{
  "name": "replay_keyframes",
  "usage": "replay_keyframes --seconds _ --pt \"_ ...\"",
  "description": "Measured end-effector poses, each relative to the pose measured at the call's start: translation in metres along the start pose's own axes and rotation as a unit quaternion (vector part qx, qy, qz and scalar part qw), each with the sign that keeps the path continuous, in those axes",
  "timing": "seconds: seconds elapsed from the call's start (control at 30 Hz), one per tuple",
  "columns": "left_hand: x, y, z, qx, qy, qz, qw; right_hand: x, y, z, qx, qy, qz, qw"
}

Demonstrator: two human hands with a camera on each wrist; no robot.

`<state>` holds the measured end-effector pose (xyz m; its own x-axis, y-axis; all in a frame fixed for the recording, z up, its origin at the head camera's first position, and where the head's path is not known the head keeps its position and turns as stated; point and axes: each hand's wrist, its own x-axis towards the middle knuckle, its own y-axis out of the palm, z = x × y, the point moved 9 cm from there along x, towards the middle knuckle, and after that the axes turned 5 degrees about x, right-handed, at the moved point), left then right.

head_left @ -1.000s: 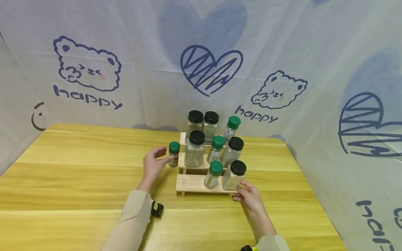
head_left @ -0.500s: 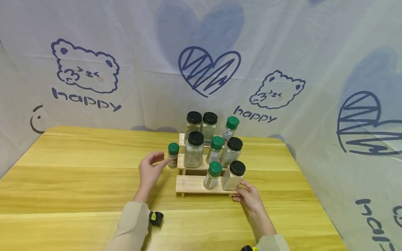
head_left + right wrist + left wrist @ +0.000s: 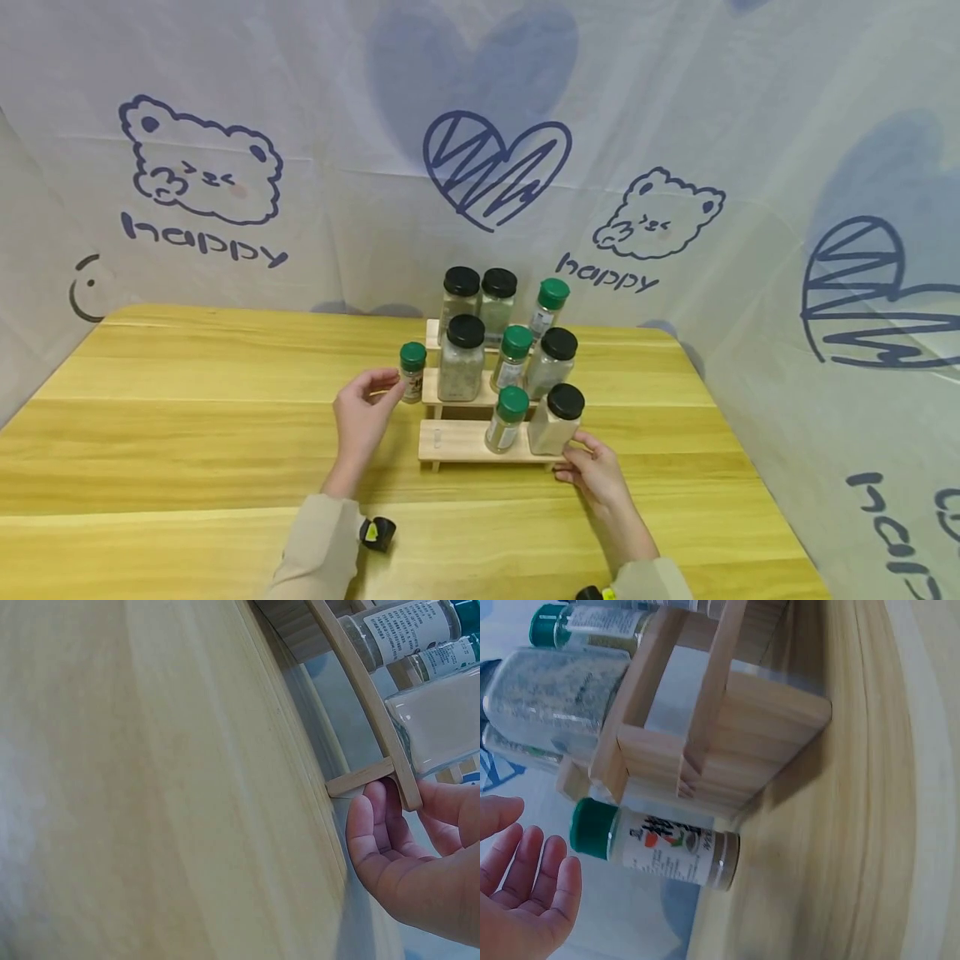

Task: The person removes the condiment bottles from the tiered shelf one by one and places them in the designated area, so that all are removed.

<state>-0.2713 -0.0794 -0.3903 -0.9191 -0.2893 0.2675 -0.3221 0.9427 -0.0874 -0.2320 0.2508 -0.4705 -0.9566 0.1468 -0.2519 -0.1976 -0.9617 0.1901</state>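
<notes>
A small spice jar (image 3: 412, 377) with a green cap and printed label stands upright on the table, against the left side of a three-tier wooden rack (image 3: 480, 450). My left hand (image 3: 365, 412) is just left of this jar, fingers loosely bent. The left wrist view shows a gap between the fingertips (image 3: 568, 874) and the green cap. At the rack's front right corner, my right hand (image 3: 596, 477) grips the lowest shelf; in the right wrist view its fingers (image 3: 367, 825) curl beneath the board, beside the leg. A black-capped jar (image 3: 555, 425) of pale powder stands directly above that hand.
Black-capped jars (image 3: 461, 358) and green-capped jars (image 3: 506, 425) fill much of the rack's tiers. The lowest shelf's left part is bare wood. Behind the wooden table (image 3: 187, 417) hangs a white cloth (image 3: 360, 208) with blue drawings.
My left hand has drawn back slightly from the green-capped jar; its thumb overlapped the jar before and now lies at its left edge. The right hand keeps its place on the rack.
</notes>
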Motion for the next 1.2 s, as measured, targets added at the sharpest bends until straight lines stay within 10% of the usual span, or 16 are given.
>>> replay_keyframes --seconds 0.73,1.2 --pt "-0.022 0.034 -0.031 -0.029 0.073 0.068 0.9946 0.002 -0.001 -0.001 -0.007 -0.002 0.0 1.0" --pt "-0.048 0.068 -0.071 -0.032 0.056 0.154 0.986 0.001 -0.002 0.001 -0.011 -0.013 0.004 0.9998"
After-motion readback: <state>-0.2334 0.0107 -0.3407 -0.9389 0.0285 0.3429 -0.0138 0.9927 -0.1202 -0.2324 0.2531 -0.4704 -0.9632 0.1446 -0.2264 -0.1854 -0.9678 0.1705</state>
